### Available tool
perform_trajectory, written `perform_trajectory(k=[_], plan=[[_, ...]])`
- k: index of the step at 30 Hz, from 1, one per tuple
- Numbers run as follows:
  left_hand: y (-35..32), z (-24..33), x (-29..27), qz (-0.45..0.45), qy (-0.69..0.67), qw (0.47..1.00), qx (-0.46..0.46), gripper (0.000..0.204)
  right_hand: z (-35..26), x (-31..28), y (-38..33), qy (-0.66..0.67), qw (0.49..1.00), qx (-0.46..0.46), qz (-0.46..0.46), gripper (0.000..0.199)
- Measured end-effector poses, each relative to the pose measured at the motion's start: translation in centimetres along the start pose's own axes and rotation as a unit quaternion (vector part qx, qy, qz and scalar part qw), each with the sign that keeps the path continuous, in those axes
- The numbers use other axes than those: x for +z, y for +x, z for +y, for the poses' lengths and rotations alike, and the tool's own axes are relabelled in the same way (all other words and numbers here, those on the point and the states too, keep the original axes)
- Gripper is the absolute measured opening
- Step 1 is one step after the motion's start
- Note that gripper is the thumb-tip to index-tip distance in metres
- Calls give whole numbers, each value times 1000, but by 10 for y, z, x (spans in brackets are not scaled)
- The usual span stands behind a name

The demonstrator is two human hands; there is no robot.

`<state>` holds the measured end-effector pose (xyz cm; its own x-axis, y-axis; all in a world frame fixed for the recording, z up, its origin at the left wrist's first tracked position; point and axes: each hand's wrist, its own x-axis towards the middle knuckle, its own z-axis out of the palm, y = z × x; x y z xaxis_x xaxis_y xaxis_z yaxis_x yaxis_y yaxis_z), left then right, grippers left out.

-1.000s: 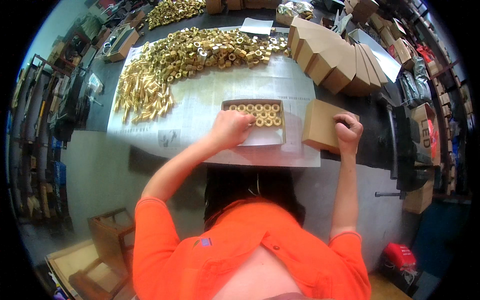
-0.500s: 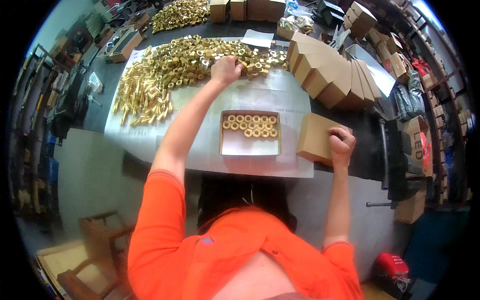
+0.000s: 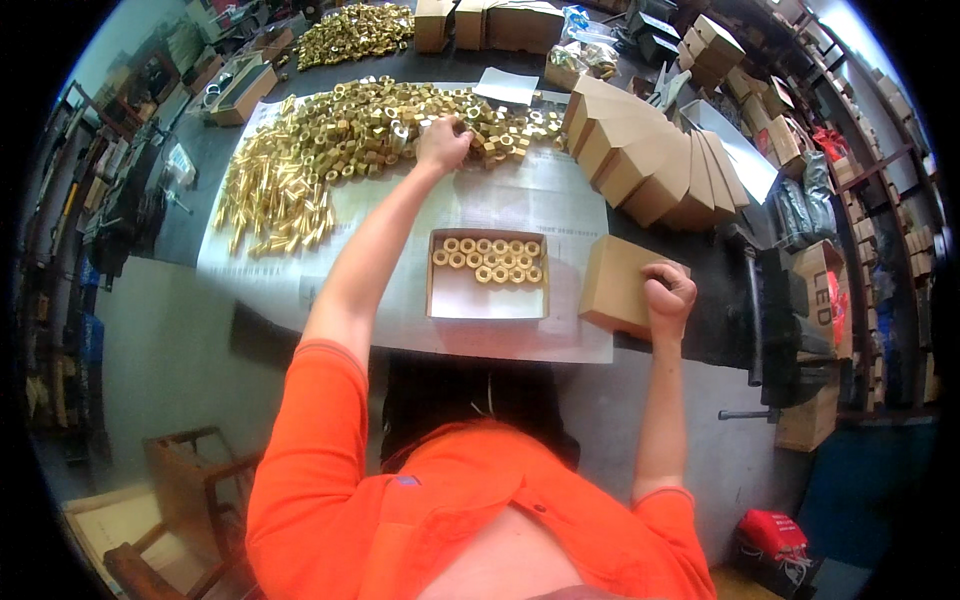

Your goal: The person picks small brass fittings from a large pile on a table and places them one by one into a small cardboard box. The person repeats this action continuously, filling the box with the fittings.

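Observation:
My left hand (image 3: 443,146) reaches to the front of a heap of brass hex nuts (image 3: 350,120), its fingers curled in among them. What those fingers hold, if anything, is hidden. My right hand (image 3: 670,297) is curled into a fist, with nothing visible in it, and rests on a closed cardboard box (image 3: 612,285) at the right. Between my arms lies an open shallow carton (image 3: 490,312) with a white inside. Several brass nuts (image 3: 485,258) stand in close rows in its far part, their holes facing up; the near part shows bare white bottom.
Slim brass pieces (image 3: 270,200) are piled left of the nuts on the white sheet (image 3: 380,320). A fanned row of cardboard boxes (image 3: 640,150) stands at the far right. Another brass heap (image 3: 355,35) lies at the back. A vise-like metal tool (image 3: 755,320) is at the table's right edge.
My left hand stays at the nut heap, its fingers shifting slightly. The whole view has slid a little left; the nuts in the carton look the same, and my right fist remains on the box.

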<state>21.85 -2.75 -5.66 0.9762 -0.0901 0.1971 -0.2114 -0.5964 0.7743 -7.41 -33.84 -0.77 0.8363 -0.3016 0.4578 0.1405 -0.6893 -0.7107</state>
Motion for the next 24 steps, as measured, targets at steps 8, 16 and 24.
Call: perform_trajectory(k=[8,16,24], plan=[[-12,13,2,29,48,997,55,24,-6,-1,3,-26,999,-28,4,17],[-67,45,-59,-124,-60,981,134,18,-2,-1,1,-14,1000,-16,-1,19],[-183,83,-100,-243,151,927,243,13,-8,-4,0,-14,1000,-8,-6,17]])
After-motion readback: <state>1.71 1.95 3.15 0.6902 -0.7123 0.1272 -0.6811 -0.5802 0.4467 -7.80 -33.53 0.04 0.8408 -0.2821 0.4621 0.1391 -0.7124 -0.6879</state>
